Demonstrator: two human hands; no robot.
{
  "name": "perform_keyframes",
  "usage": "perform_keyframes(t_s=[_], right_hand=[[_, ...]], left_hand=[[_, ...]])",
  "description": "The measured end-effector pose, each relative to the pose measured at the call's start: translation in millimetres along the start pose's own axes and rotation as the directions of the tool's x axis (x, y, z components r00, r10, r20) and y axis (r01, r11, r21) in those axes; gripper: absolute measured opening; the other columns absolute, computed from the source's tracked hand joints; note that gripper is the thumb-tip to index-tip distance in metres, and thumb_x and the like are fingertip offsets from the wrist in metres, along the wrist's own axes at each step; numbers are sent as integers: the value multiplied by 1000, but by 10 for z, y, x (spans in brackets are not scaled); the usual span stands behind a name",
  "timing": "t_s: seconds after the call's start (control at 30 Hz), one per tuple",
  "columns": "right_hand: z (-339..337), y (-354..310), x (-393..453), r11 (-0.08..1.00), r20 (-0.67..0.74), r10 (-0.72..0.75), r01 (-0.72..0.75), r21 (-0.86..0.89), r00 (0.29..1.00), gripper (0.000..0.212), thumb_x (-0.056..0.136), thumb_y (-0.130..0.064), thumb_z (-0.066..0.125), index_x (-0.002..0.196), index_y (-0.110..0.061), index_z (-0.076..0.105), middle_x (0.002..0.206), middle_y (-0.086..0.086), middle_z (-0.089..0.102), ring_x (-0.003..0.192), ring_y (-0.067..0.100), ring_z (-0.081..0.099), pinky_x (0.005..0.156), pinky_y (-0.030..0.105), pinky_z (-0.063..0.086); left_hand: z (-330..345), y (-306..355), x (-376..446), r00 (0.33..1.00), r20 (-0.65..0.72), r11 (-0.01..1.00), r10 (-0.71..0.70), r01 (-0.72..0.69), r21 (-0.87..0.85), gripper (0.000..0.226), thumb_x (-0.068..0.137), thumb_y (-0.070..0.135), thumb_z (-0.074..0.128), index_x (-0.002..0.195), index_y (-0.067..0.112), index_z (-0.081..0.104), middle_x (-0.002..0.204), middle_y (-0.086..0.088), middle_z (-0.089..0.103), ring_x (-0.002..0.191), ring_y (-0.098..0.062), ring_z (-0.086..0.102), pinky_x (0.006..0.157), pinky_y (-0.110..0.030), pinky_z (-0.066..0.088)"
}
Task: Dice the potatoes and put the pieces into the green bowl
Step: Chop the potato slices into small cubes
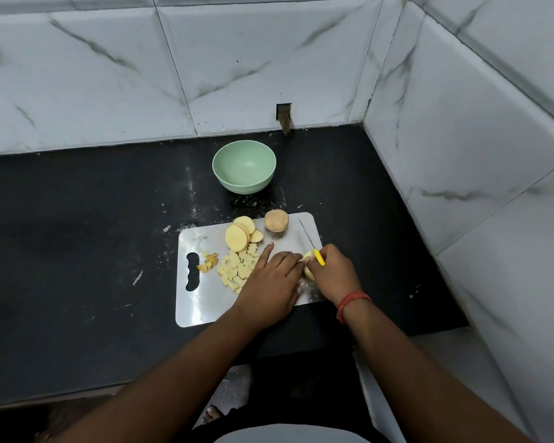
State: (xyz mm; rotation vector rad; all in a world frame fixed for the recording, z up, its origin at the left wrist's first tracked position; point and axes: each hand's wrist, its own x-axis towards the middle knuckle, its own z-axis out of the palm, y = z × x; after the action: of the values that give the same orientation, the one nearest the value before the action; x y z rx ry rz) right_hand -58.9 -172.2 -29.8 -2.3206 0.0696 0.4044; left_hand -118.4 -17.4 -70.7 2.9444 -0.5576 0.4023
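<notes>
Potato piece (308,269) between both grips.

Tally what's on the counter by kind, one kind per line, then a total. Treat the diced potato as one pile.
Green bowl: 1
Cutting board: 1
Knife: 1
Uncut potato chunk with skin: 1
Potato piece being cut: 1
Stack of potato slices: 1
Pile of diced potato: 1
Heap of peel scraps: 1
Total: 8
</notes>
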Motion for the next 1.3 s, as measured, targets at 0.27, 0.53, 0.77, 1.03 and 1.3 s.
perform_keyframes(t_s=[0.27, 0.53, 0.77, 1.03, 1.3], right_hand=[[-47, 3, -14, 984, 7, 16, -15, -177, 1000, 26, 98, -37, 50, 93, -12, 52, 92, 9, 62, 80, 25, 59, 66, 30, 41], [-51, 32, -156, 996, 43, 54, -51, -76, 998, 15, 98, -23, 47, 97, -13, 58, 89, 5, 62, 79, 21, 61, 72, 36, 52], [-122, -75, -209, 994, 23, 3, -1, -108, 1000, 17, 99, -20, 44, 108, -9, 55, 101, 11, 63, 87, 25, 61, 70, 30, 44], [-130, -54, -420, 905, 186, -38, 113, -409, 982, 21, 98, -13, 41, 116, -5, 47, 109, 16, 62, 93, 30, 62, 69, 29, 39], [-102, -163, -478, 877, 217, 38, 71, -475, 975, 26, 97, -8, 41, 122, -1, 45, 118, 19, 60, 105, 32, 62, 75, 29, 42]], left_hand=[[54, 20, -18, 998, 17, 998, 60, -60, 25, 47, 98, 37, 57, 137, 11, 59, 137, -4, 59, 128, -24, 53, 121, -53, 26], [104, 22, -107, 981, -64, 982, 183, -180, 47, 41, 98, 32, 61, 131, 8, 64, 135, -11, 62, 124, -25, 58, 121, -46, 30], [90, 37, -29, 990, -20, 990, 141, -141, 29, 44, 96, 32, 61, 133, 9, 63, 129, -10, 62, 125, -26, 56, 120, -46, 32], [96, 16, -79, 995, 1, 994, 101, -100, -52, 49, 99, 35, 58, 140, 9, 55, 143, -9, 55, 136, -23, 48, 124, -43, 25], [111, -26, -46, 992, -6, 992, 126, -126, -20, 42, 103, 33, 43, 134, 11, 63, 137, -7, 60, 132, -26, 51, 122, -47, 25]])
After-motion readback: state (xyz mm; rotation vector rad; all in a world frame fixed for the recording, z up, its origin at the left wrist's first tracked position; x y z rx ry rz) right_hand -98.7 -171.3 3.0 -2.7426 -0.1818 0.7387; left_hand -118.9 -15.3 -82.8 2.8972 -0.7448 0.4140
